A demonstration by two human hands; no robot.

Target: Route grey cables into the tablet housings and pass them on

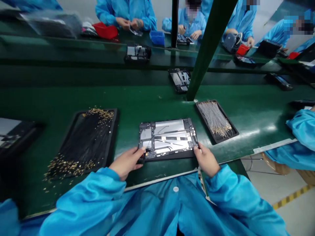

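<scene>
In front of me, an opened tablet (169,137) shows its silver battery panels, circuit parts and thin dark cables. It sits in a black tray or casing near the bench's front edge. My left hand (129,159) grips its lower left corner, thumb on top. At the lower right corner, my right hand (205,157) grips it the same way, with the fingers partly hidden. To the left lies a black tray (113,137) heaped with black cables (86,141) with gold-coloured ends. On the right, a smaller black tray (230,123) holds grey cables (214,114) with similar ends.
A slanted green post (206,49) rises behind the tablet. Other opened tablets (180,79) lie farther back, and another dark device (14,134) is at the left. Co-workers in blue smocks (125,13) work across the bench. A neighbour's blue sleeve (302,131) is at the right.
</scene>
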